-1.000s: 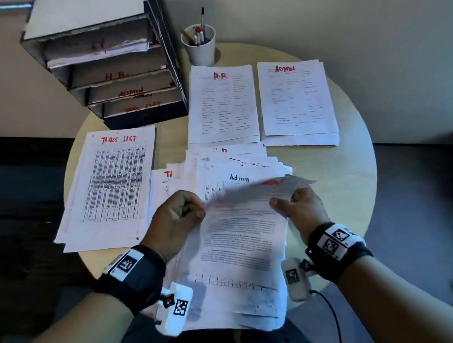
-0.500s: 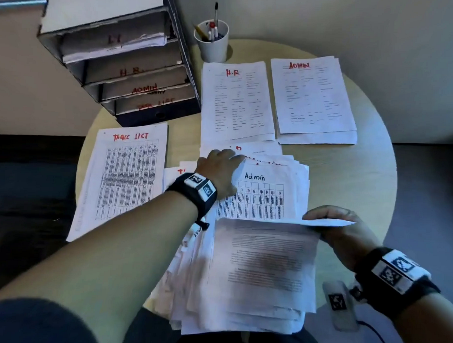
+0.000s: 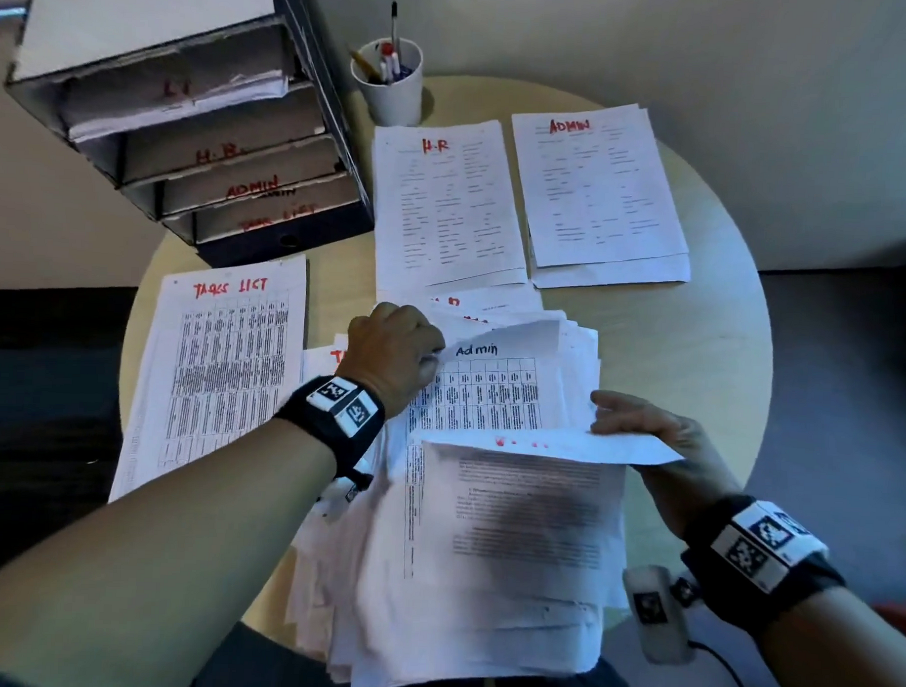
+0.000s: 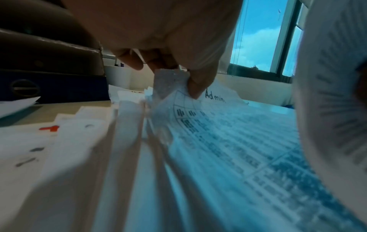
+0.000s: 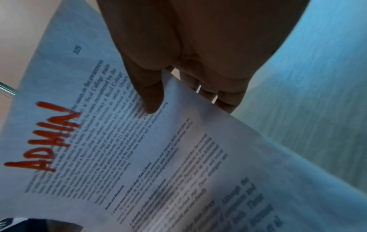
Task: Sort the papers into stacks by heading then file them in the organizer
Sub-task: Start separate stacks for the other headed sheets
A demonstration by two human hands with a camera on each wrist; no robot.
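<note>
Sorting is midway: an "Admin" table sheet (image 3: 490, 385) is pinched by the left hand (image 3: 394, 351), an ADMIN page (image 5: 139, 157) by the right hand (image 3: 658, 443); filing remains.

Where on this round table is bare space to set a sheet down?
Bare table shows right of the loose pile, below the ADMIN stack. A narrow strip runs between organizer, TASK LIST stack and H.R stack. Elsewhere crowded.
</note>
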